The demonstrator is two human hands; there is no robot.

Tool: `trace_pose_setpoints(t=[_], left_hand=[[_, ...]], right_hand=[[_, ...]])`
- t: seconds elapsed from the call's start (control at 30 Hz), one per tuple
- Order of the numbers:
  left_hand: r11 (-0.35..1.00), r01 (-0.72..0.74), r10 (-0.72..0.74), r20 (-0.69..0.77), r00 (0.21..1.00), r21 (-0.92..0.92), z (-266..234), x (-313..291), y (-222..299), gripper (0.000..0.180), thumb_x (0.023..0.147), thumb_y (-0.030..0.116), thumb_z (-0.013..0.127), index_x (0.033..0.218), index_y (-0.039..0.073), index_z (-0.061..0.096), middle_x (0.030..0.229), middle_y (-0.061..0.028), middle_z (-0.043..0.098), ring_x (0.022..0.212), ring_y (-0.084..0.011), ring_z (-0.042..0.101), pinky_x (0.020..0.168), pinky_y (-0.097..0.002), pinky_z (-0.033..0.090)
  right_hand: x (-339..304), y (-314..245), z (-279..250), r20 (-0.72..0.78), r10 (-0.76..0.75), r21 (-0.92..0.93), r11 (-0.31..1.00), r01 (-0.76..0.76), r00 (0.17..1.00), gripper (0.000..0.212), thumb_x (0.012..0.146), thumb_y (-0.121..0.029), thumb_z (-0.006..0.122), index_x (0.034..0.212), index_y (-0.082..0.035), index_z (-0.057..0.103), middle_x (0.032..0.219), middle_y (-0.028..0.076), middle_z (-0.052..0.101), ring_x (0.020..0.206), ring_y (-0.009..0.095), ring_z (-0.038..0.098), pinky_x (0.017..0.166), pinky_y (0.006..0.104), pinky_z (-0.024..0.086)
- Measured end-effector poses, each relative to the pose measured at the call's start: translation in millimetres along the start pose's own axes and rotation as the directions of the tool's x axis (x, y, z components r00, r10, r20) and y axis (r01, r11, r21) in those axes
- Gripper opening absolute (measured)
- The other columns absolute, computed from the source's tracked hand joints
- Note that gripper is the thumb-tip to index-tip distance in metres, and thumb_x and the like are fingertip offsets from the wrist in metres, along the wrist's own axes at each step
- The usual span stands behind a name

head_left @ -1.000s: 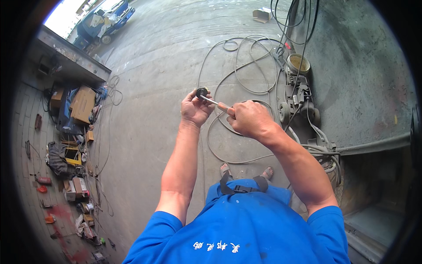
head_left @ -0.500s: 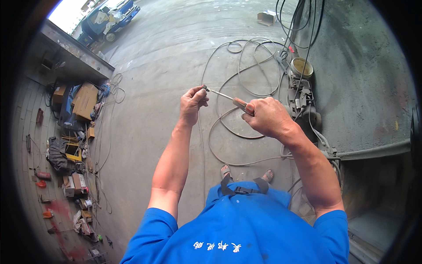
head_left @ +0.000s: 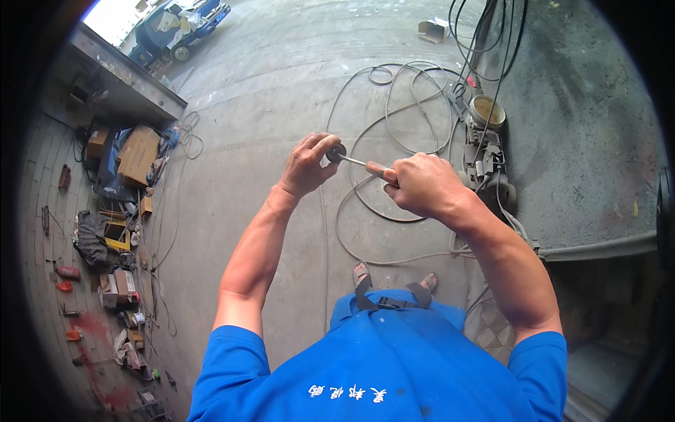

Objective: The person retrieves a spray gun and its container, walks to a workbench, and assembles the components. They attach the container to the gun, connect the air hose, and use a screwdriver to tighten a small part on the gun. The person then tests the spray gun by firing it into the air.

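My left hand pinches a small, dark, round part between thumb and fingers, with its circular face turned to the right. Wrapped round the brown handle of a screwdriver is my right hand. The thin metal shaft points left, and its tip meets the round part near the middle. Both hands are held up in front of me, over the floor. The fingers behind the part are hidden, and its exact kind is too small to make out.
Looped hoses lie on the concrete floor beyond my hands. To the right stand a dirty machine and a bucket beside a grey wall. Boxes and clutter line the left side; a blue truck is far left.
My left hand has turned the part, so its round face now shows. The screwdriver tip has come against it, and my right hand has shifted slightly left.
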State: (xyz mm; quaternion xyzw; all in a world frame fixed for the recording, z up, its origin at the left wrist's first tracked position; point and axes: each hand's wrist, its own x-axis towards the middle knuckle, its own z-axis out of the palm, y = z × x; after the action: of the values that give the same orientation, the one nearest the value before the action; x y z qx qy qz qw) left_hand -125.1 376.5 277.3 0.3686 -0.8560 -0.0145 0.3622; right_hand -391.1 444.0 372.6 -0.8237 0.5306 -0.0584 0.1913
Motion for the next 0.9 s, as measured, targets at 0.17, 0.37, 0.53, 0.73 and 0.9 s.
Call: trace_pose_setpoints(t=[0.17,0.37,0.53,0.73,0.9], left_hand=[[1.000,0.001,-0.001,-0.004,1.000,0.023,-1,-1,-1,0.046,0.068,0.002,0.079,0.111,0.009,0.066,0.105,-0.0070,0.069,0.097,-0.0277,0.066,0.082,-0.0388,0.056],[0.999,0.020,-0.020,0.006,1.000,0.036,-1,0,0,0.045,0.067,0.002,0.079,0.110,0.009,0.066,0.105,-0.0061,0.070,0.097,-0.0272,0.066,0.083,-0.0380,0.055],[0.999,0.023,-0.023,0.010,1.000,0.024,-3,2,-1,0.045,0.067,0.002,0.079,0.110,0.009,0.067,0.104,-0.0066,0.070,0.099,-0.0274,0.065,0.084,-0.0378,0.055],[1.000,0.009,-0.009,0.022,1.000,0.027,-5,3,-3,0.045,0.067,0.001,0.077,0.110,0.009,0.067,0.104,-0.0067,0.070,0.100,-0.0277,0.065,0.086,-0.0381,0.055],[0.999,0.014,-0.015,0.047,0.999,0.031,-7,2,-6,0.045,0.067,0.000,0.077,0.110,0.009,0.068,0.106,-0.0065,0.070,0.100,-0.0270,0.065,0.085,-0.0372,0.055]], right_hand=[[7,0,3,-0.007,0.002,-0.009,1.000,-0.002,1.000,0.024,0.084,-0.026,0.065,0.077,-0.003,0.070,0.076,0.022,0.068,0.077,0.041,0.068,0.073,0.0493,0.055],[12,-1,4,0.000,-0.008,-0.014,1.000,0.008,1.000,0.025,0.085,-0.025,0.065,0.077,-0.002,0.070,0.076,0.022,0.068,0.078,0.041,0.068,0.074,0.0500,0.055],[13,-3,1,0.029,-0.023,-0.054,0.998,0.025,0.999,0.035,0.095,-0.030,0.059,0.083,-0.001,0.074,0.081,0.023,0.070,0.080,0.040,0.070,0.074,0.0492,0.056],[13,-6,-2,0.047,-0.032,-0.062,0.997,0.035,0.998,0.036,0.096,-0.031,0.059,0.083,-0.001,0.074,0.081,0.023,0.070,0.080,0.040,0.070,0.074,0.0495,0.056],[15,-7,-4,0.037,-0.041,-0.056,0.998,0.043,0.999,0.036,0.096,-0.031,0.059,0.083,0.000,0.074,0.081,0.023,0.070,0.080,0.040,0.070,0.074,0.0497,0.056]])
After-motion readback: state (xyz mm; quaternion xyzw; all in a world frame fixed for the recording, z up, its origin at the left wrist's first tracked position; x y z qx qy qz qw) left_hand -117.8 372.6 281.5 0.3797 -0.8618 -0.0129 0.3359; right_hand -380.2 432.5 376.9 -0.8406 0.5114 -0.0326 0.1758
